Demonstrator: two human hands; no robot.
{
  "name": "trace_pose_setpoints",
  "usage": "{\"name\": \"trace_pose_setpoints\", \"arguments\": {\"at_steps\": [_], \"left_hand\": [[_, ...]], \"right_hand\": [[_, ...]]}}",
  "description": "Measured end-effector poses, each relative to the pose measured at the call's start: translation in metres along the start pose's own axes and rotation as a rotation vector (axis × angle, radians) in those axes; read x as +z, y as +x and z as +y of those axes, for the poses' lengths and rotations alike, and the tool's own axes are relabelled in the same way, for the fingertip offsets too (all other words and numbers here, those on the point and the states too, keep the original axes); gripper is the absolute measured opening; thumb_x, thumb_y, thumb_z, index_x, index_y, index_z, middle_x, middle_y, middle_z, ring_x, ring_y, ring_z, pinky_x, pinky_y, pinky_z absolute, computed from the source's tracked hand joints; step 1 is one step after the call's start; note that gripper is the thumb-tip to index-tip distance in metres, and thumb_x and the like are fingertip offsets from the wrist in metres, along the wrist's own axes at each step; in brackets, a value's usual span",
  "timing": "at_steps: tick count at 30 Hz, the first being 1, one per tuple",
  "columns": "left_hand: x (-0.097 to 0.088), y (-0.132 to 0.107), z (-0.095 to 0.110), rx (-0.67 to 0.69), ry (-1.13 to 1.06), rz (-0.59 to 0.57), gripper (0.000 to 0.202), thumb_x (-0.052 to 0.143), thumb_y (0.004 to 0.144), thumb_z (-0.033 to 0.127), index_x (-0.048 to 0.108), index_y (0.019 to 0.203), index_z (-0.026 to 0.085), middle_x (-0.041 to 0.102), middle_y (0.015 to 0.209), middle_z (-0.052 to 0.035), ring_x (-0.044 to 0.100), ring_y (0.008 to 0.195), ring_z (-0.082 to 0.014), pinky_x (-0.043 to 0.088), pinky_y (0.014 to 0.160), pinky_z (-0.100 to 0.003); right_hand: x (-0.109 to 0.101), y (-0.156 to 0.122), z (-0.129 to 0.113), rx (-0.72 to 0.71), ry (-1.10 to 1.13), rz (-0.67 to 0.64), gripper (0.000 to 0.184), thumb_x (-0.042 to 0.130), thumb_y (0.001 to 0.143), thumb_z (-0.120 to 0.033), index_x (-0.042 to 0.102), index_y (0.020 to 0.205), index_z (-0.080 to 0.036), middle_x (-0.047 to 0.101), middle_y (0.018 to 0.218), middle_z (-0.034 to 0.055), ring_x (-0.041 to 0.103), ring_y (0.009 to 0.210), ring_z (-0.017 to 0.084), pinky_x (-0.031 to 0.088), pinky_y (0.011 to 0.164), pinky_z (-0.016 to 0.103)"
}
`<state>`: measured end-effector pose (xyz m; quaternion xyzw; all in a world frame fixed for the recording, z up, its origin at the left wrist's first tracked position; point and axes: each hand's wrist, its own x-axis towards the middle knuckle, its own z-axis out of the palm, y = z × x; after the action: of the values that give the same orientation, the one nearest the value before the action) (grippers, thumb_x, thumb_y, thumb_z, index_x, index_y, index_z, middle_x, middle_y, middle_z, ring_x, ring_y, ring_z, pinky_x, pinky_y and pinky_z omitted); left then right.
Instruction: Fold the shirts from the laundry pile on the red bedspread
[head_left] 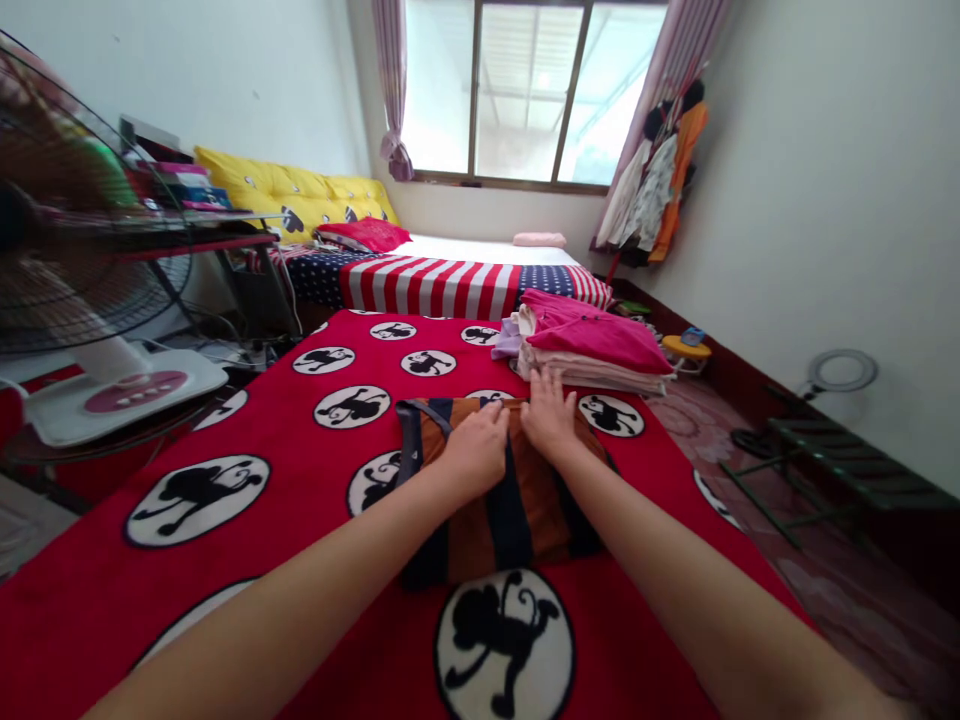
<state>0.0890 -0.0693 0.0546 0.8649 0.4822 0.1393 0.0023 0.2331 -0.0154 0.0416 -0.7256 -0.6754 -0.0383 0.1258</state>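
A folded shirt [510,510] with brown and navy stripes lies flat on the red blanket [277,510] right in front of me. My left hand [478,445] is at its far edge, fingers curled in and closed on the cloth; the fingertips are partly hidden. Beside it my right hand [551,415] rests palm down on the same far edge, open, with its fingers stretched forward. Just beyond the right fingertips sits a stack of folded clothes [592,365] with a bright pink garment [585,330] on top.
A fan [127,385] stands at the left, near a desk [217,240]. Farther back are a bed with a striped, starred cover [435,285] and a yellow cushion [300,195]. A green folding stool [855,460] and a ring light [844,370] stand at the right.
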Motion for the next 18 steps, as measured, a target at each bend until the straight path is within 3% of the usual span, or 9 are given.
{"name": "trace_pose_setpoints", "arguments": {"at_steps": [3,5,6,10,13,16,18], "left_hand": [[0.033,0.008,-0.021,-0.088,0.036,-0.013,0.055,0.040,0.093,0.030,0.037,0.142,0.008,0.028,0.151,-0.0165,0.025,0.141,-0.0269,0.025,0.113,-0.043],[0.047,0.003,-0.033,-0.069,0.038,0.000,0.057,0.038,0.094,0.039,0.035,0.144,0.013,0.025,0.153,-0.0127,0.021,0.142,-0.0260,0.021,0.115,-0.044],[0.050,0.000,-0.038,-0.057,0.037,0.012,0.057,0.037,0.094,0.042,0.035,0.145,0.015,0.025,0.154,-0.0113,0.020,0.142,-0.0255,0.020,0.115,-0.044],[0.053,-0.005,-0.044,-0.040,0.028,0.042,0.063,0.036,0.092,0.053,0.036,0.145,0.018,0.024,0.154,-0.0116,0.018,0.143,-0.0254,0.019,0.115,-0.044],[0.050,-0.005,-0.040,-0.044,0.014,0.063,0.064,0.040,0.091,0.055,0.038,0.143,0.019,0.022,0.154,-0.0135,0.016,0.143,-0.0285,0.019,0.115,-0.046],[0.041,-0.005,-0.023,0.015,0.000,0.105,0.055,0.047,0.091,0.044,0.043,0.140,0.018,0.021,0.154,-0.0147,0.012,0.143,-0.0308,0.016,0.114,-0.051],[0.033,-0.005,-0.003,0.168,-0.051,0.090,0.050,0.048,0.091,0.038,0.048,0.136,0.017,0.024,0.154,-0.0138,0.013,0.144,-0.0290,0.014,0.115,-0.052]], "right_hand": [[0.001,-0.049,-0.006,-0.190,0.064,0.066,0.063,0.032,0.093,-0.035,0.017,0.150,-0.012,0.008,0.157,0.0096,0.004,0.145,0.024,0.016,0.113,0.054],[0.004,-0.083,0.015,-0.353,0.032,-0.020,0.065,0.031,0.093,-0.049,0.023,0.149,-0.019,0.014,0.157,0.0069,0.009,0.145,0.023,0.015,0.114,0.052],[0.005,-0.099,0.032,-0.364,0.003,-0.070,0.066,0.031,0.092,-0.054,0.025,0.149,-0.020,0.016,0.156,0.0066,0.012,0.144,0.023,0.017,0.114,0.050],[-0.004,-0.140,0.108,-0.179,-0.101,-0.148,0.071,0.027,0.092,-0.059,0.023,0.149,-0.016,0.017,0.156,0.0080,0.015,0.144,0.022,0.021,0.114,0.046],[-0.024,-0.149,0.139,-0.134,-0.140,-0.200,0.071,0.032,0.090,-0.060,0.032,0.146,-0.017,0.027,0.152,0.0094,0.024,0.141,0.024,0.021,0.114,0.048],[-0.046,-0.138,0.142,-0.080,-0.074,-0.205,0.054,0.036,0.090,-0.055,0.060,0.126,-0.023,0.053,0.136,0.0092,0.047,0.127,0.027,0.033,0.107,0.046],[-0.055,-0.116,0.136,-0.018,0.022,-0.128,0.044,0.036,0.091,-0.048,0.071,0.106,-0.025,0.069,0.114,0.0079,0.062,0.108,0.026,0.045,0.093,0.038]]}}
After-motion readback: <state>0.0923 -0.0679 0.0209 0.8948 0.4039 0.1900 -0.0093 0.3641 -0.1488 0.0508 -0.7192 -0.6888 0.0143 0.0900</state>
